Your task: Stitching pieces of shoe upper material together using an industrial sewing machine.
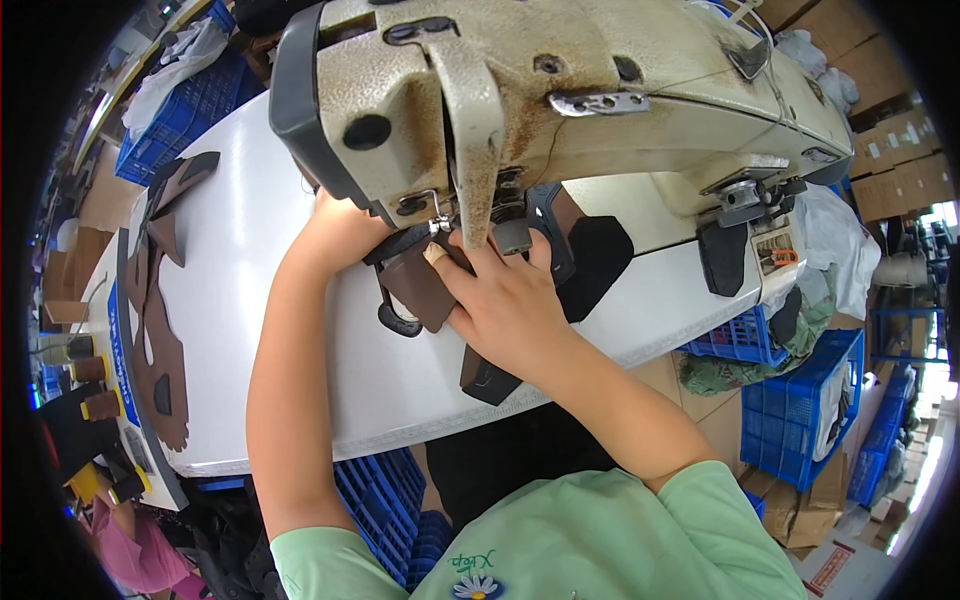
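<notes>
Beneath the head of a worn cream sewing machine (600, 75) lies a brown-and-black piece, like part of a shoe upper (418, 285). My right hand (512, 312) presses on it with fingers spread, close to the needle area. One of its fingers wears a tan wrap (436, 254). My left hand (350, 232) reaches in on the piece's left side; the machine head hides its fingers. A black panel (600, 262) stretches out to the right of my right hand. Below that hand, a dark brown flap (488, 378) hangs toward the table's front edge.
More brown and black cut pieces (165, 350) lie along the left of the white table (230, 270). Blue crates (800, 405) stand at right, with another crate (385, 500) below the table. Thread spools (90, 370) and a person in pink (140, 550) are at far left.
</notes>
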Motion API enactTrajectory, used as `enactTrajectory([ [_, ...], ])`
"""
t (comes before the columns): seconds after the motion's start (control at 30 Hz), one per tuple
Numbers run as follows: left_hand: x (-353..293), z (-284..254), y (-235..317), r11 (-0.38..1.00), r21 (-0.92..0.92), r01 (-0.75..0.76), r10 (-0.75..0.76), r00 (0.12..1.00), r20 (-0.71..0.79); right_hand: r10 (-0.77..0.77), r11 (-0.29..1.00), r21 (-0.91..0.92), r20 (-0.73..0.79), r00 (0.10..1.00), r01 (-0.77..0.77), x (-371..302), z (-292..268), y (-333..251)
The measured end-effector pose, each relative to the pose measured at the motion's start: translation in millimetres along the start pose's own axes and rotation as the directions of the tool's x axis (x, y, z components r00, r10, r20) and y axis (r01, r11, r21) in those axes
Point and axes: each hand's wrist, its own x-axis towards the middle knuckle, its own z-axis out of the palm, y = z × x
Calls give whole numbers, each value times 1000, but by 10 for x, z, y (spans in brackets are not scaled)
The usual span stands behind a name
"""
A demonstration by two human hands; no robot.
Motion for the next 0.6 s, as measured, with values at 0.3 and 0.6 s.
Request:
enactTrajectory([
  [0.3, 31, -90, 190, 981, 41, 190, -194, 965, 177, 5, 1000, -20, 29, 1000, -4, -1, 2, -9],
  [0.6, -182, -69, -21, 996, 58, 65, -69, 994, 84, -3, 1000, 14, 16, 1000, 3, 19, 25, 13],
])
